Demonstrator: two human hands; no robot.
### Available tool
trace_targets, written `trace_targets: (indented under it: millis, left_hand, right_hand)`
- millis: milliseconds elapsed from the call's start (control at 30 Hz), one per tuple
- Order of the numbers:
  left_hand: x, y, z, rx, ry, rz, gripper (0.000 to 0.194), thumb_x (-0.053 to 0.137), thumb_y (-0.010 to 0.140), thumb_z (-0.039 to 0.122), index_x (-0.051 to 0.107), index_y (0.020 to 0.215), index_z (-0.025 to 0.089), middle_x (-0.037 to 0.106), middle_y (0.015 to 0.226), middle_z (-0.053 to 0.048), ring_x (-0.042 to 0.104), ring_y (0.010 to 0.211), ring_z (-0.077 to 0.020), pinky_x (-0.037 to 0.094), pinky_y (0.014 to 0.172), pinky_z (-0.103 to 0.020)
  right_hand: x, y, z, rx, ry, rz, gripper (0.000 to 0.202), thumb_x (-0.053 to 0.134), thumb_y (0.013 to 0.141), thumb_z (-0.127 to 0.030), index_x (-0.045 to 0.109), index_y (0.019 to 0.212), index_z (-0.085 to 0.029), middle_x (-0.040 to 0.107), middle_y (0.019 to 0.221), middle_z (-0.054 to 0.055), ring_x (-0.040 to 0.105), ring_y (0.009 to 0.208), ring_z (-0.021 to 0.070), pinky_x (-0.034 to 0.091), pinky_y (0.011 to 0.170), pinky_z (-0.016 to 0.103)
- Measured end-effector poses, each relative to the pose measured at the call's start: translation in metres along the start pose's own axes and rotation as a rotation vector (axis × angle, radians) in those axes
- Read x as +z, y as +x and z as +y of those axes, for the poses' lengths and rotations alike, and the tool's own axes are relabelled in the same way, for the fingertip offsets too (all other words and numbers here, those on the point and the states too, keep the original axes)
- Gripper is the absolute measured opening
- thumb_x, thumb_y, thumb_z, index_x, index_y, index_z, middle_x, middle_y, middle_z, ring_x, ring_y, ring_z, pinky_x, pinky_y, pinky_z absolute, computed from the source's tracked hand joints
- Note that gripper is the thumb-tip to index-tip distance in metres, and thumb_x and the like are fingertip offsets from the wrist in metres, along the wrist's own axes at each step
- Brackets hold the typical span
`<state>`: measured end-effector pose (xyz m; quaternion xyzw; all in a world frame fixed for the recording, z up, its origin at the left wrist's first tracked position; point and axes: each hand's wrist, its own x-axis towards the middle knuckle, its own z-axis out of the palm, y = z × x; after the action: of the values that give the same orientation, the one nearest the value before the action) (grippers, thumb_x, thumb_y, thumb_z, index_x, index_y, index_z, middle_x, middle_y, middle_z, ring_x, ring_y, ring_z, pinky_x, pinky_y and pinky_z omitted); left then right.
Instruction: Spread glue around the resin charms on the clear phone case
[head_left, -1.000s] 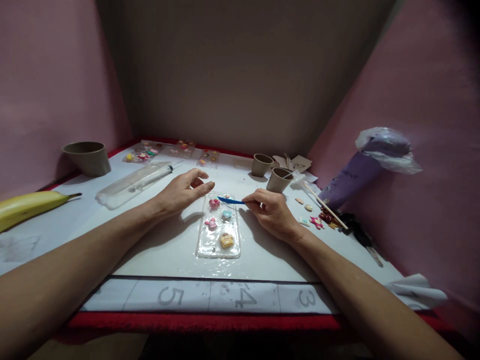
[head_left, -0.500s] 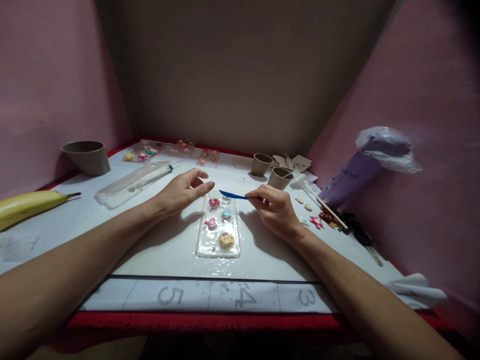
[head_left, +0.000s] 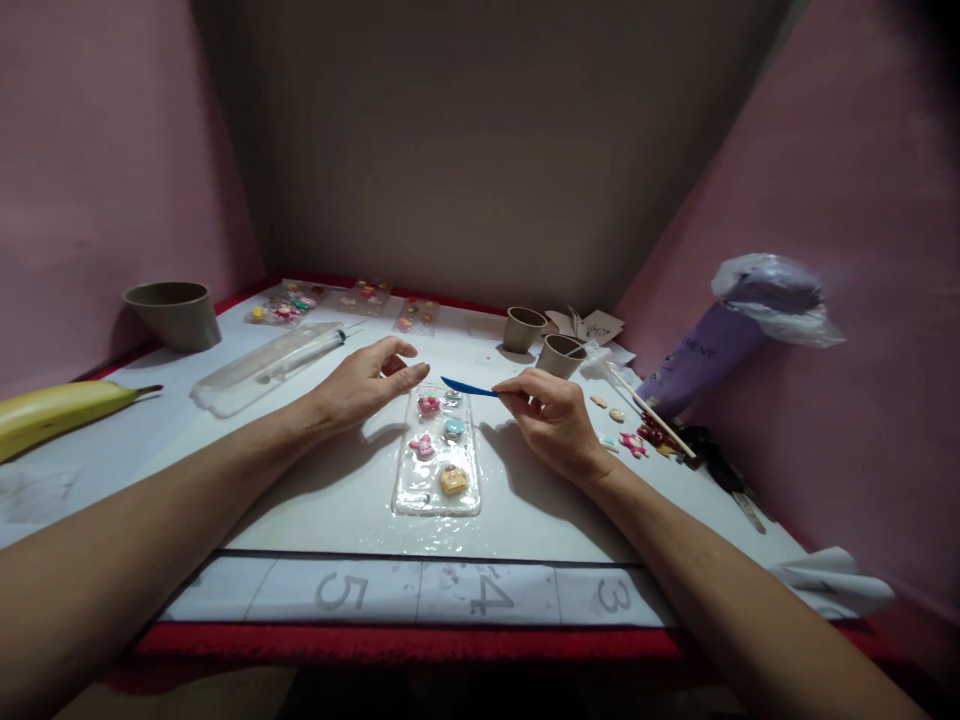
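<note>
A clear phone case [head_left: 435,498] lies on the white board in front of me, coated in something glossy and clear. Several small charms sit on it, among them a pink one [head_left: 422,446], a round blue one [head_left: 454,428] and a yellow-orange one [head_left: 453,481]. My right hand [head_left: 551,415] pinches a blue plastic spatula [head_left: 468,387], whose blade points left over the far end of the case. At the upper left of the case, my left hand [head_left: 375,380] hovers with fingers apart and nothing in it.
A banana [head_left: 67,412] and a grey-brown cup [head_left: 172,318] stand left, near a clear bag [head_left: 262,370] with a syringe. Decorated cases [head_left: 416,316] lie at the back. Two cups [head_left: 523,330], loose charms [head_left: 634,444], a wooden stick [head_left: 652,410] and a purple bag [head_left: 697,350] are right.
The blue spatula has shifted very slightly to the right and its tip has risen a little. My left hand and the case keep their places.
</note>
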<state>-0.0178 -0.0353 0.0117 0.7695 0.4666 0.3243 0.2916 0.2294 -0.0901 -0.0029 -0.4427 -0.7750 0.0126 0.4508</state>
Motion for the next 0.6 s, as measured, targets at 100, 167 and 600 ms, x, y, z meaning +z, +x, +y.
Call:
trace_targets:
  millis: [100, 167, 600]
  left_hand:
    - [-0.0001, -0.0001, 0.0005, -0.002, 0.003, -0.001, 0.061, 0.051, 0.079, 0.064, 0.056, 0.115, 0.015, 0.065, 0.099, -0.011, 0.062, 0.088, -0.0259, 0.047, 0.076, -0.038]
    - [0.0003, 0.0004, -0.0002, 0.002, 0.009, 0.0, 0.061, 0.051, 0.079, 0.065, 0.056, 0.115, 0.015, 0.065, 0.1, -0.011, 0.062, 0.088, -0.0261, 0.048, 0.077, -0.039]
    - [0.0004, 0.0008, -0.0013, 0.003, -0.005, 0.004, 0.059, 0.052, 0.079, 0.063, 0.056, 0.114, 0.015, 0.064, 0.097, -0.01, 0.062, 0.087, -0.0254, 0.047, 0.078, -0.039]
  right_hand:
    - [-0.0008, 0.0006, -0.0008, -0.007, 0.009, 0.055, 0.016, 0.057, 0.084, -0.013, 0.071, 0.083, -0.02, 0.068, 0.077, 0.004, 0.06, 0.07, 0.0155, 0.046, 0.061, 0.028]
    - [-0.0012, 0.0009, -0.001, -0.012, 0.009, 0.086, 0.015, 0.057, 0.084, -0.014, 0.071, 0.082, -0.02, 0.067, 0.076, 0.004, 0.06, 0.07, 0.0155, 0.047, 0.061, 0.028]
    - [-0.0033, 0.0005, -0.0026, -0.009, -0.027, 0.038, 0.017, 0.055, 0.081, -0.011, 0.07, 0.08, -0.019, 0.065, 0.073, 0.003, 0.058, 0.067, 0.0149, 0.044, 0.059, 0.027]
